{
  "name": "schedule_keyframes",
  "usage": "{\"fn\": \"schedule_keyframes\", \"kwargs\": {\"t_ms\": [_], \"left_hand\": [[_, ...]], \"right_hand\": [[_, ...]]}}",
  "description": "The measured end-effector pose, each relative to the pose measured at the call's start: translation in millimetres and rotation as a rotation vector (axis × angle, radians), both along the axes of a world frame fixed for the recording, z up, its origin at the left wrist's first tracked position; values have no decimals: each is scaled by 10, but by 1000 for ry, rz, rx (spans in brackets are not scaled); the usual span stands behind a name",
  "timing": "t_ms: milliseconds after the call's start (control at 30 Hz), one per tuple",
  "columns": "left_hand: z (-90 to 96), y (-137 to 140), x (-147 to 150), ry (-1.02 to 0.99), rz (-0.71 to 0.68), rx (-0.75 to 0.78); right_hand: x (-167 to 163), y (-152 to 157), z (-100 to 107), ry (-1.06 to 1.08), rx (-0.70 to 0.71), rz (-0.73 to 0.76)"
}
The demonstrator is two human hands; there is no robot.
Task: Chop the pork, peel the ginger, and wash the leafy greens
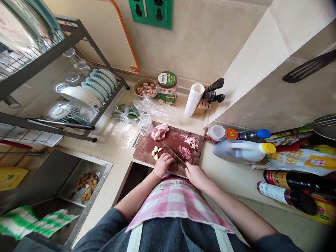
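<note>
My right hand (194,174) grips a kitchen knife (172,153) by its handle, the blade slanting across the brown cutting board (172,136). Close beside the blade, my left hand (163,164) rests on the board with its fingers curled together; whatever lies under them is hidden. Several peeled garlic cloves (155,151) lie just above the left hand. A chunk of raw meat (160,132) sits at the board's far left corner. On the right side are a heap of chopped reddish meat (186,154) and a smaller heap of paler, fatty pieces (190,141).
Plastic bags (147,111), a bowl of garlic (145,88), a jar (167,87), a paper roll (194,99) and a knife block (203,104) stand behind the board. Bottles and a jug (236,151) line the right. Left are a dish rack (90,66) and sink (105,171) holding ginger.
</note>
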State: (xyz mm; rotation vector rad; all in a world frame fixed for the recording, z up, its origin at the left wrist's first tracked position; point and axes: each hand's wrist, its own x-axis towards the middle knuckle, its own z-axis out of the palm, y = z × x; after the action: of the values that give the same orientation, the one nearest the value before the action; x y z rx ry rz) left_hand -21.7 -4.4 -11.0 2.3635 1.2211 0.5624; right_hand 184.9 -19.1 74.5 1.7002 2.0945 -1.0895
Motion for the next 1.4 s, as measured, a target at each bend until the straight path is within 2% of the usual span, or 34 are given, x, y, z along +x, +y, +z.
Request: {"fn": "schedule_keyframes", "kwargs": {"t_ms": [100, 167, 400, 567, 733, 933, 1067, 1200, 1267, 1400], "left_hand": [[-2, -2, 0, 7, -30, 10], [15, 2, 23, 32, -33, 3], [148, 120, 156, 123, -37, 12], [154, 118, 74, 90, 79, 4], [70, 94, 69, 106, 14, -3], [72, 129, 170, 94, -5, -20], [44, 119, 164, 40, 5, -30], [45, 120, 100, -21, -31, -43], [64, 133, 68, -43, -44, -53], [94, 172, 60, 18, -63, -58]], "right_hand": [[-188, 119, -76, 11, 22, -36], [-190, 160, -127, 48, 38, -73], [241, -22, -198, 113, 111, -226], [178, -120, -118, 62, 152, -184], [67, -174, 33, 29, 144, -99], [176, -248, 103, -48, 41, -67], [-52, -87, 18, -77, -11, -79], [-250, 130, -39, -62, 27, -114], [-175, 118, -15, -29, 38, -129], [134, -137, 78, -18, 26, -132]]}}
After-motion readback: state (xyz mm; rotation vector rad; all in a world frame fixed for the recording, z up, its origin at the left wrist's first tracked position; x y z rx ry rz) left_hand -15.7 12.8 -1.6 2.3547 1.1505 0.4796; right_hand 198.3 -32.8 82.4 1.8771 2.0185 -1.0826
